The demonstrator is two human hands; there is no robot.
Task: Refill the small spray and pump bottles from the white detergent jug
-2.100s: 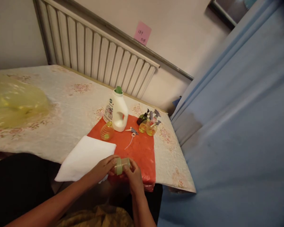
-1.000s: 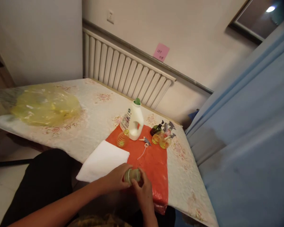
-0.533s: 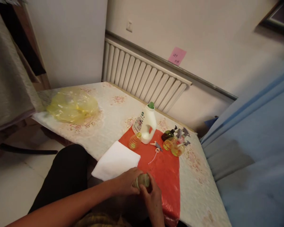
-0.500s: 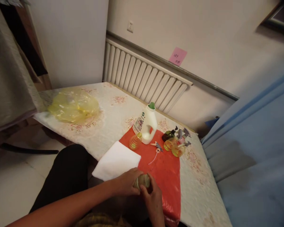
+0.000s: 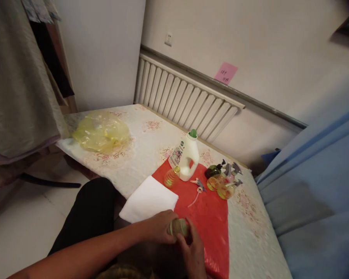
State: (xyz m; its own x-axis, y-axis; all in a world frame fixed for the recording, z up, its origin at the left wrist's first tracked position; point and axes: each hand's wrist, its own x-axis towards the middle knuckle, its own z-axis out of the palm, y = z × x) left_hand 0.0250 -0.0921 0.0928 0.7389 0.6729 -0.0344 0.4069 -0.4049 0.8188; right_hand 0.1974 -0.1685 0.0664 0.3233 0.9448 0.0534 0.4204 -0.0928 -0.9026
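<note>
In front of my lap, a small greenish ribbed bottle (image 5: 178, 228) is held between my two hands. My left hand (image 5: 161, 225) wraps its left side, and the fingers of my right hand (image 5: 193, 246) close on its right end. Ahead, on a red plastic sheet (image 5: 209, 221), a clear yellowish ribbed bottle (image 5: 171, 178) stands without a spray head. Beside it is a white jug (image 5: 190, 151) with a green top and a handle. A loose trigger spray head (image 5: 199, 186) with its thin tube lies on the red sheet.
Several spray bottles (image 5: 227, 190) with dark triggers cluster at the sheet's right. A folded white cloth (image 5: 148, 199) lies left of my hands. Farther left on the flowered tablecloth (image 5: 145, 147) rests a crumpled yellow plastic bag (image 5: 103, 133). A radiator (image 5: 186, 97) and a blue curtain (image 5: 317, 186) border the table.
The view has shifted, so everything appears slightly farther right and lower. Both hands still grip the greenish bottle, which seems turned a little. Nothing on the table has been moved.
</note>
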